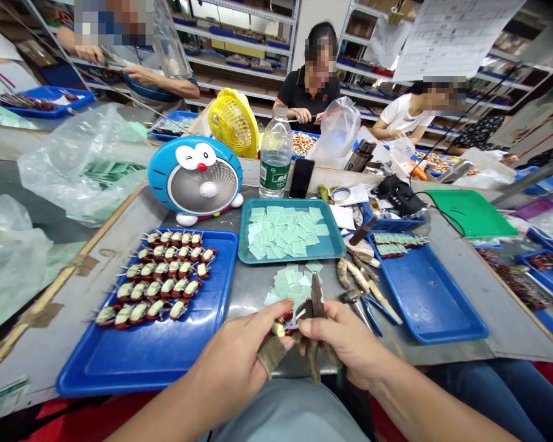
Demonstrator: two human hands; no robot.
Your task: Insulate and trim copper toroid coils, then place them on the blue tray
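My left hand pinches a small copper-wound coil with pale tape and thin leads, low over the front of the bench. A brownish wrap covers part of its thumb. My right hand is closed round a pair of pliers, jaws pointing up and away from me, right beside the coil. Its thumb and fingertips meet the coil's leads; whether it pinches them too I cannot tell. Just beyond both hands lies a loose pile of pale green square sheets.
At left, a blue tray bears rows of taped coils. A teal tray holds green squares; another blue tray has several coils at its far end. Pliers with wrapped handles, a blue fan and a bottle stand around. Co-workers sit opposite.
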